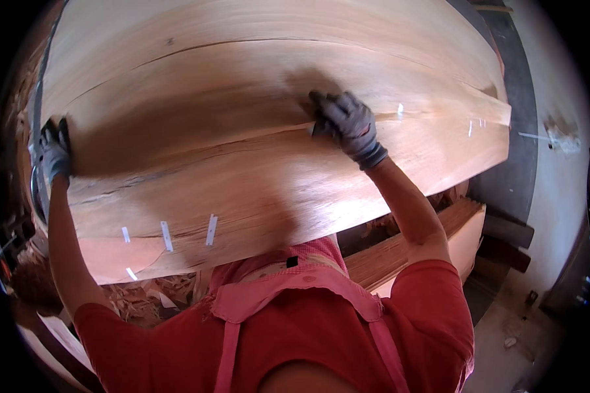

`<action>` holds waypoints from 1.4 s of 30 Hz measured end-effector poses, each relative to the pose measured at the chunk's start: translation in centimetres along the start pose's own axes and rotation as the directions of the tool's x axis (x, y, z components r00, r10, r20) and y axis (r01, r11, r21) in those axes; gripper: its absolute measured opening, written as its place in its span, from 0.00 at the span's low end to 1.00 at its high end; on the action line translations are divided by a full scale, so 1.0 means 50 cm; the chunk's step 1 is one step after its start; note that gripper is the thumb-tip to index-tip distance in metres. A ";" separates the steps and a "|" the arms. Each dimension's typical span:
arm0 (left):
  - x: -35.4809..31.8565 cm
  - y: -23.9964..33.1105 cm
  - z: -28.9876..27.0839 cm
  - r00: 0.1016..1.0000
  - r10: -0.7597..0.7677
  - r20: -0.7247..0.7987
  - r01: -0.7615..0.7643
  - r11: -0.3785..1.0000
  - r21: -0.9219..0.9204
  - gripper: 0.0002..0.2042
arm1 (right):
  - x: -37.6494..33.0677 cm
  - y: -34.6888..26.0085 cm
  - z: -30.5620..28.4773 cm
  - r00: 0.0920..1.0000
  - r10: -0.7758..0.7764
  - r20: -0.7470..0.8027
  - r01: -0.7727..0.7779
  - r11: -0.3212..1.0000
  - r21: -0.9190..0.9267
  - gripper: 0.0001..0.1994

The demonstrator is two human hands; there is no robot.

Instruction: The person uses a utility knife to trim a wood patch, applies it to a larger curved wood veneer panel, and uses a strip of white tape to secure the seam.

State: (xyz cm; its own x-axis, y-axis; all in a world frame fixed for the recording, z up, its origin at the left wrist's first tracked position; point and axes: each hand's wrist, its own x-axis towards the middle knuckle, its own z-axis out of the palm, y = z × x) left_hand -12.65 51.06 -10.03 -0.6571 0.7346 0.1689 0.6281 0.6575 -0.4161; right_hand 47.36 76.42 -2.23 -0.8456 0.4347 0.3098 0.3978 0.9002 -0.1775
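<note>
A wide sheet of pale wood veneer [242, 92] lies across the work table before me, with long dark cracks running through its grain. My left hand [55, 152], in a grey work glove with dark fingertips, rests at the sheet's left edge, fingers stretched out. Over the middle of the sheet, beside the long central crack, my gloved right hand [347, 124] has its fingers curled in. What it may hold is hidden under the fingers. Short white tape strips [166, 236] stick to the near side, around a pinkish veneer patch [115, 255] at the lower left corner.
A stack of veneer sheets [432, 239] stands below the table at my right. Torn veneer scraps [157, 298] litter the space under the near edge. The dark table edge [514, 157] shows on the right, with a pale wall or floor surface [554, 177] beyond.
</note>
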 end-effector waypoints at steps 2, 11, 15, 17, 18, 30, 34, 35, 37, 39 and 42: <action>-0.057 -0.200 0.113 0.989 0.019 -0.148 -0.004 0.995 0.099 0.27 | 0.034 -0.017 0.041 0.990 -0.140 0.014 0.140 0.990 -0.007 0.20; -0.072 -0.053 0.002 0.938 -0.343 0.046 0.340 0.892 -0.296 0.41 | 0.205 -0.116 -0.016 0.857 0.307 0.415 -0.465 0.808 0.363 0.19; -0.071 -0.023 -0.077 0.895 -0.399 0.202 0.445 0.837 -0.318 0.44 | 0.354 -0.227 0.043 0.932 -0.024 0.361 -0.143 0.892 0.429 0.17; -0.079 -0.026 -0.081 0.900 -0.392 0.190 0.435 0.830 -0.348 0.43 | 0.435 -0.281 0.088 0.917 -0.217 0.334 0.021 0.864 0.504 0.16; -0.082 -0.030 -0.079 0.904 -0.386 0.185 0.428 0.829 -0.361 0.43 | 0.479 -0.319 0.106 0.892 -0.240 0.382 -0.021 0.824 0.566 0.16; -0.091 -0.033 -0.072 0.897 -0.434 0.081 0.413 0.763 -0.498 0.44 | 0.817 -0.644 0.368 0.854 -0.432 0.291 0.401 0.901 0.163 0.20; -0.085 -0.031 -0.080 0.902 -0.413 0.128 0.417 0.752 -0.510 0.44 | 0.874 -0.684 0.416 0.805 -0.491 0.332 0.474 0.870 0.137 0.21; -0.086 -0.032 -0.079 0.902 -0.409 0.135 0.418 0.755 -0.505 0.43 | 0.881 -0.693 0.422 0.796 -0.495 0.348 0.482 0.866 0.130 0.21; -0.089 -0.036 -0.078 0.902 -0.411 0.134 0.419 0.753 -0.508 0.43 | 0.890 -0.708 0.426 0.782 -0.474 0.405 0.489 0.869 0.073 0.21; -0.092 -0.037 -0.078 0.901 -0.409 0.147 0.424 0.756 -0.499 0.43 | 0.894 -0.718 0.433 0.772 -0.470 0.429 0.502 0.864 0.042 0.22; -0.087 -0.032 -0.074 0.897 -0.418 0.143 0.429 0.747 -0.508 0.43 | 0.899 -0.711 0.444 0.763 -0.482 0.431 0.515 0.856 0.046 0.22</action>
State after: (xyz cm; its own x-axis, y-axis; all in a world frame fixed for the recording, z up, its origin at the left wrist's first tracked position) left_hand -9.26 47.40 -6.80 -0.9118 0.3599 0.1975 0.3986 0.8915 0.2153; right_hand -12.69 63.35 -2.72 -0.9902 -0.1141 -0.0802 -0.1116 0.9931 -0.0350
